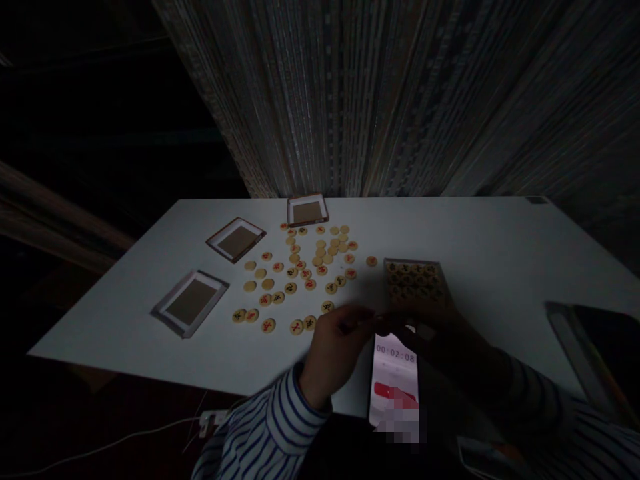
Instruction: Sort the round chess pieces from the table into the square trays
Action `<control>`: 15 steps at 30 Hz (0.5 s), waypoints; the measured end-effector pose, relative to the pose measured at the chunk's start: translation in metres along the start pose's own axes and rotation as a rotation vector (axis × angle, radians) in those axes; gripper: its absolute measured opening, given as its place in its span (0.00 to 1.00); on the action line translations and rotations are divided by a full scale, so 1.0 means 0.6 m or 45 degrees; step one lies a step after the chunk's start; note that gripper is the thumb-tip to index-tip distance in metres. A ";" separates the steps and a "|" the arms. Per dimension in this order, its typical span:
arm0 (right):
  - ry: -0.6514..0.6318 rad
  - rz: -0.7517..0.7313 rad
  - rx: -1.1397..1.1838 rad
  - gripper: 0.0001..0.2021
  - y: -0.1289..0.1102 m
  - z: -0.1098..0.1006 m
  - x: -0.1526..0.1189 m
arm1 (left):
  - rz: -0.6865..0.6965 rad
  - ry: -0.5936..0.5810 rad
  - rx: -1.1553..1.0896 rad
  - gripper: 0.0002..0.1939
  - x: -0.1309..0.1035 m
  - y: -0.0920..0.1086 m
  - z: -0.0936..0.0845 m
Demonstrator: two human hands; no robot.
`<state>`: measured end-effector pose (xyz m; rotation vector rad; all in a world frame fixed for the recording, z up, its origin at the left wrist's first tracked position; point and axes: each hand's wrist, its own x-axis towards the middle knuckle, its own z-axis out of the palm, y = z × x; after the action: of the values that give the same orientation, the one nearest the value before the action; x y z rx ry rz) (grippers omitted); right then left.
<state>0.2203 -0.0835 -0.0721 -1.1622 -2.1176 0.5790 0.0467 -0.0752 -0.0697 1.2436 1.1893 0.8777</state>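
My left hand [333, 353] is above the table's front part with its fingers pinched together. My right hand [440, 337], in deep shadow, meets it fingertip to fingertip above a lit phone [393, 360]. Whatever the fingers hold, if anything, is hidden by the dark. Just beyond my right hand stands an open box [415, 277] with round Chinese chess pieces set in rows. Many loose pieces [310, 284] lie scattered left of the box, some showing red or black characters, others blank side up. The nearest piece [327, 307] lies just past my left hand.
Shallow box parts stand on the white table [500, 247]: one tray [190, 303] at left, another tray [236, 239] behind it, a third [307, 210] at the back. A dark object [595, 340] lies at the right edge. A white cable [150, 433] hangs below the front edge.
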 end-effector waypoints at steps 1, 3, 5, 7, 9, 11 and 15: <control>-0.006 -0.078 -0.072 0.09 0.001 -0.002 -0.001 | -0.001 0.018 0.002 0.06 0.001 -0.001 0.004; -0.029 -0.189 -0.206 0.11 0.003 -0.005 -0.005 | 0.011 0.022 0.009 0.06 0.004 -0.004 0.012; -0.052 -0.224 -0.292 0.12 0.006 -0.007 -0.008 | 0.027 -0.009 0.012 0.07 0.006 -0.007 0.019; -0.042 -0.230 -0.332 0.11 0.010 -0.009 -0.009 | 0.036 -0.028 0.029 0.08 0.009 -0.009 0.025; -0.023 -0.237 -0.350 0.09 0.019 -0.016 -0.007 | 0.030 -0.014 0.078 0.07 0.011 -0.011 0.027; -0.027 -0.211 -0.374 0.08 0.034 -0.027 0.000 | 0.018 0.029 0.141 0.08 0.014 -0.013 0.025; -0.059 0.017 -0.482 0.07 0.079 -0.048 0.023 | 0.042 0.102 0.227 0.10 0.018 -0.019 0.014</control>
<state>0.2627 -0.0453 -0.0782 -1.3755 -2.3263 0.2141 0.0556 -0.0687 -0.0832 1.3853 1.3372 0.8672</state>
